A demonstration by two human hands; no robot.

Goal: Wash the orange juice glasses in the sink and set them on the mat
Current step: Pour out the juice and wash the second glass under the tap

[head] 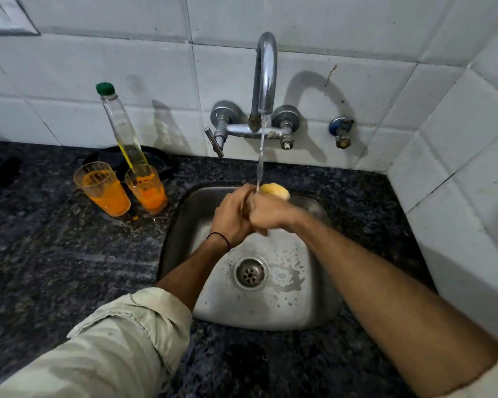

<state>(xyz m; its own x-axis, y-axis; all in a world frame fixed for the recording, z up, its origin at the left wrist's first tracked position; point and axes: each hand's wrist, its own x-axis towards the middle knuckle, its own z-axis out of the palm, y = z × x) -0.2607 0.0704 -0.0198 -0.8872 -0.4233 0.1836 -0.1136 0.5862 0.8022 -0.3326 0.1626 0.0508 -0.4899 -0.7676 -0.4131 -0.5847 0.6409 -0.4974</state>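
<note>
Two juice glasses stand upright side by side on the dark speckled worktop [41, 239], just left of the sink [299, 305]: the left glass [101, 188] holds orange juice in roughly its lower half, with orange smears higher up its wall, and the right glass [146, 188] holds a shallower orange layer and streaks. Just behind them stands a tall clear bottle [121, 130] with a green cap, leaning rightward in this wide view, with a little yellowish liquid near its base. A third glass [275, 191] is over the sink basin, gripped between both hands; it is tilted away from the person with its long axis running up and to the right, and only its orange-tinted upper end shows past the fingers, so which end that is cannot be told. Water falls from the curved tap [266, 70] in a thin stream and meets the glass at that end. The left hand [233, 216], with a thin dark band at its wrist, is closed around the glass from the left, and the right hand [270, 215] is clenched around it from the right, the two hands touching each other. The basin below is wet, with droplets scattered around the drain [250, 272]
</note>
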